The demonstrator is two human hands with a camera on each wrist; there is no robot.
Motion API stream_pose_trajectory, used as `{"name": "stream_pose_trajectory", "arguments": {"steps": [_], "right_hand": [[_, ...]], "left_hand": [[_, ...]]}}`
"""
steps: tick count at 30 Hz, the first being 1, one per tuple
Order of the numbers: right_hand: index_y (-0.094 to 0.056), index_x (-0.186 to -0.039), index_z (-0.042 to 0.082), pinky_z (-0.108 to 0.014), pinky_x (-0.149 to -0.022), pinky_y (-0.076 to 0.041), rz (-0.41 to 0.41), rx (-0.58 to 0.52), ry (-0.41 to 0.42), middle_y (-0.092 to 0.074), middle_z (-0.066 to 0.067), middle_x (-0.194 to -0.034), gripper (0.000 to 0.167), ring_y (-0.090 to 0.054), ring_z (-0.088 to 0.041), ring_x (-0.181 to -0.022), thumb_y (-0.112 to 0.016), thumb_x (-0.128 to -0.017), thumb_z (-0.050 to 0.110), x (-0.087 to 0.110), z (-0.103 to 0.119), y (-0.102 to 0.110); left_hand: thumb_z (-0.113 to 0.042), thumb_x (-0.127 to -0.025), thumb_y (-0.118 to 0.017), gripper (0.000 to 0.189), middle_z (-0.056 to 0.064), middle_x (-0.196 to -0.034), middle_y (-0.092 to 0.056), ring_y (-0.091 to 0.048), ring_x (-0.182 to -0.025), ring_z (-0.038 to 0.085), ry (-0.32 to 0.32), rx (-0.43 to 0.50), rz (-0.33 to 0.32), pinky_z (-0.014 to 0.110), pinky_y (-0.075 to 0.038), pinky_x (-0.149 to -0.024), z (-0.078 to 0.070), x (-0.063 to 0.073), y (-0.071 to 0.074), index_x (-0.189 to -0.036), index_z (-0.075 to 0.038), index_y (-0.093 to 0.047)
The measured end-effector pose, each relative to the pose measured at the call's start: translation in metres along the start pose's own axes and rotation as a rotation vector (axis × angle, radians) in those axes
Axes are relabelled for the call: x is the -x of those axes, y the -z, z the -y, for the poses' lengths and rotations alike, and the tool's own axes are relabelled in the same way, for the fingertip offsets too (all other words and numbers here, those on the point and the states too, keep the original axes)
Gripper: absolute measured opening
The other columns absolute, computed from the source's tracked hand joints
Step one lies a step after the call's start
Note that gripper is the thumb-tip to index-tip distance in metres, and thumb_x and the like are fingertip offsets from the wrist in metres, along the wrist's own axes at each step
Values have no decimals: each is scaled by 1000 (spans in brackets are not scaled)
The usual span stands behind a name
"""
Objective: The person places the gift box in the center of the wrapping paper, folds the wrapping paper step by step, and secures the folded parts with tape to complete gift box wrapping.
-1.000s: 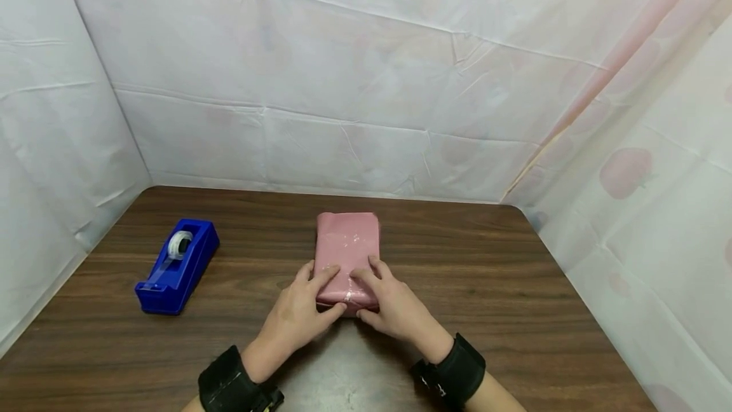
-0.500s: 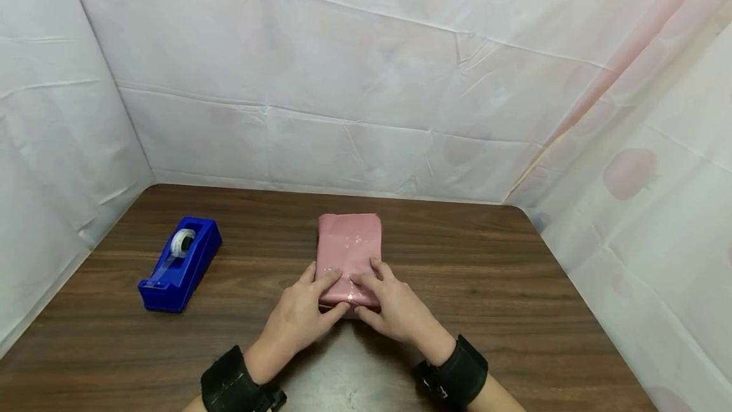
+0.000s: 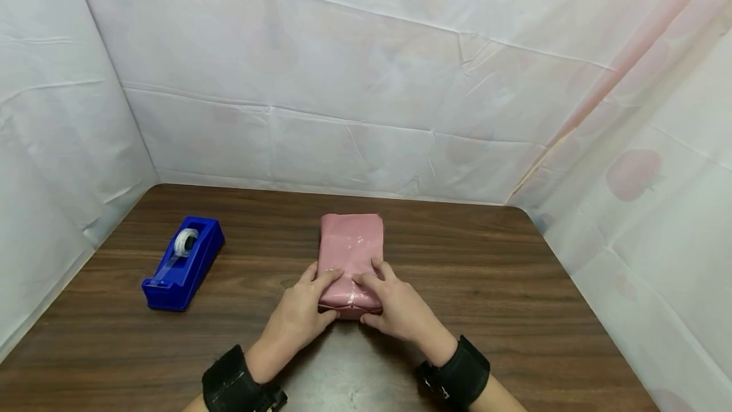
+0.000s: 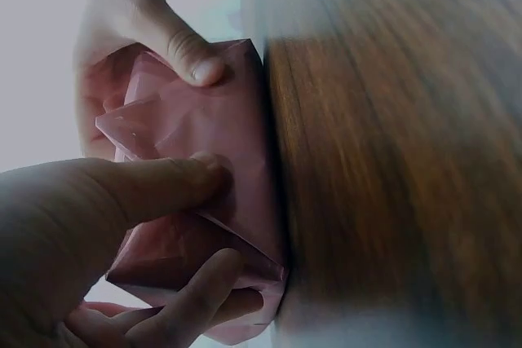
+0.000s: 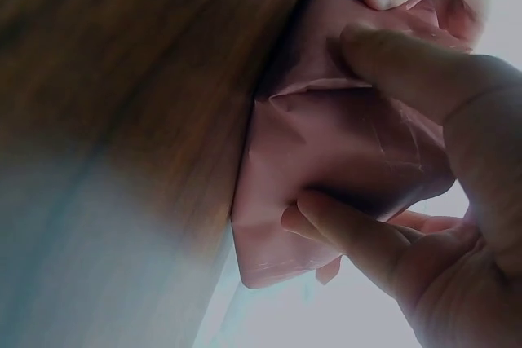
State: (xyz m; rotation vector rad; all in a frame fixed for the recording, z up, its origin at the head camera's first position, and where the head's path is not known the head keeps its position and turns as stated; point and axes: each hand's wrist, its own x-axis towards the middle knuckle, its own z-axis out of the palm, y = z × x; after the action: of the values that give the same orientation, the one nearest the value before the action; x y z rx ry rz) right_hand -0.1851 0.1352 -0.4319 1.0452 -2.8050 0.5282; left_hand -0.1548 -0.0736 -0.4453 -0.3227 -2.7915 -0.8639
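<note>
A package wrapped in glossy pink paper [image 3: 351,243] lies flat on the table, one short end toward me. My left hand [image 3: 291,313] grips its near left corner, with the thumb on the near end, the index finger on top and other fingers along the side. The right hand [image 3: 403,310] holds the near right corner in much the same way. In the left wrist view, both thumbs press the folded paper of the end face, and a pointed paper flap [image 4: 130,129] sticks up between the hands. Creased paper also shows along the side in the right wrist view.
A blue tape dispenser [image 3: 191,266] with a roll of clear tape [image 3: 185,242] stands to the left on the brown wood-grain table [image 3: 515,310]. White cloth [image 3: 343,81] hangs behind the table and along both sides. Black bands [image 3: 457,370] wrap both wrists.
The thumbs have drawn slightly apart on the near end of the package, the left one shifting leftward. Both hands keep their hold, and the package stays in place.
</note>
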Motion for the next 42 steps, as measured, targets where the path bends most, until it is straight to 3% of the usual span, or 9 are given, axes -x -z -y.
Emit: {"name": "stream_pose_trajectory", "arguments": {"steps": [10, 17, 23, 30, 33, 35, 39, 42], "right_hand": [[-56, -120, 22, -37, -73, -55, -16, 23, 8, -45, -20, -138, 53, -68, -28, -86, -82, -75, 32, 1, 0, 0], [-57, -125, 23, -38, -74, -55, -33, 24, 6, -46, -18, -139, 59, -68, -29, -91, -83, -74, 35, 2, -1, -2], [-61, -126, 27, -43, -86, -53, -60, 79, 15, -51, -18, -139, 54, -61, -34, -111, -78, -78, 43, 3, -3, -2], [-65, -125, 30, -40, -87, -50, -96, 71, 14, -54, -16, -138, 47, -58, -28, -104, -73, -81, 45, 4, -6, -1], [-65, -125, 30, -40, -87, -50, -101, 67, 16, -54, -16, -138, 47, -58, -28, -105, -73, -81, 46, 4, -6, 0], [-65, -125, 30, -40, -87, -50, -105, 65, 15, -54, -17, -138, 48, -58, -28, -105, -73, -81, 46, 5, -6, 1], [-65, -126, 29, -40, -86, -50, -103, 57, 9, -53, -18, -139, 49, -57, -28, -105, -74, -81, 46, 5, -5, 2], [-64, -126, 29, -39, -86, -50, -91, 51, 5, -53, -19, -139, 49, -57, -28, -105, -73, -81, 46, 5, -4, 1]], "left_hand": [[-25, -69, -85, 72, 21, -134, -50, -61, -62, 20, -11, -56, 9, 34, -50, -56, -1, 3, 1, -134, -24, -53], [-42, -69, -83, 96, 10, -138, -51, -67, -87, 28, 61, -73, 50, 41, -53, -70, 4, 3, 9, -147, -17, -34], [-53, -69, -80, 84, 7, -128, -57, -68, -90, 26, 31, -152, 33, 41, -53, -68, 9, 2, 12, -138, -17, -47], [-58, -70, -76, 81, 5, -127, -58, -67, -87, 24, 19, -180, 39, 38, -52, -64, 7, 0, 16, -135, -18, -50], [-61, -69, -74, 79, 4, -123, -63, -67, -85, 20, 4, -181, 8, 35, -51, -60, 6, -1, 28, -132, -18, -54], [-59, -72, -73, 67, 1, -112, -67, -66, -79, 15, 11, -166, -35, 31, -48, -55, 6, -2, 41, -125, -19, -59], [-45, -83, -68, 27, -8, -88, -70, -60, -67, 6, 88, -89, -147, 27, -45, -52, 11, -1, 68, -100, -25, -69], [-38, -88, -66, 12, -10, -76, -67, -60, -66, 5, 156, -50, -203, 27, -45, -54, 22, 5, 82, -88, -26, -70]]}}
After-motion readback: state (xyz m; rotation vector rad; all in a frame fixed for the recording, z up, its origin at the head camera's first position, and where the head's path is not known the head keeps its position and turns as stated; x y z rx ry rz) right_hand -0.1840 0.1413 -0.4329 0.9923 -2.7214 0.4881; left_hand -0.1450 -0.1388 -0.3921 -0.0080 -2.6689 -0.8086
